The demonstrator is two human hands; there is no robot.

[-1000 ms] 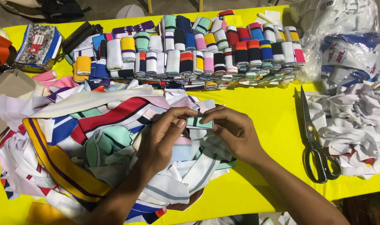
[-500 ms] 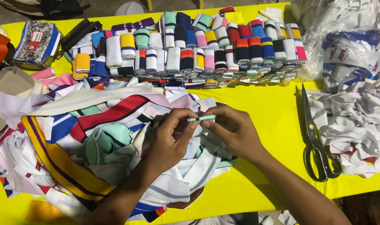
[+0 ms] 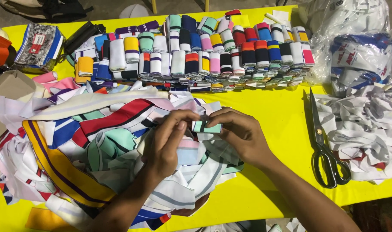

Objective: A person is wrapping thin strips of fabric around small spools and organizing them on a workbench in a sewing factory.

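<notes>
Yellow cloth covers our table (image 3: 273,129). Just left of the scissors (image 3: 325,146), our left hand (image 3: 166,141) and right hand (image 3: 239,135) now pinch a mint striped strip (image 3: 206,127), rolled tighter than a second ago above the ribbing heap (image 3: 97,146). Fingers hide its ends.

Two bare hands and forearms, nothing worn

The left hand (image 3: 166,144) and right hand (image 3: 241,135) carry no gloves, rings, watch or bracelets. Behind each wrist the forearm runs bare to the lower picture edge, with no sleeve or cuff in view. Fingernails are short and unpainted, as far as the thumb and fingertips show them.
</notes>
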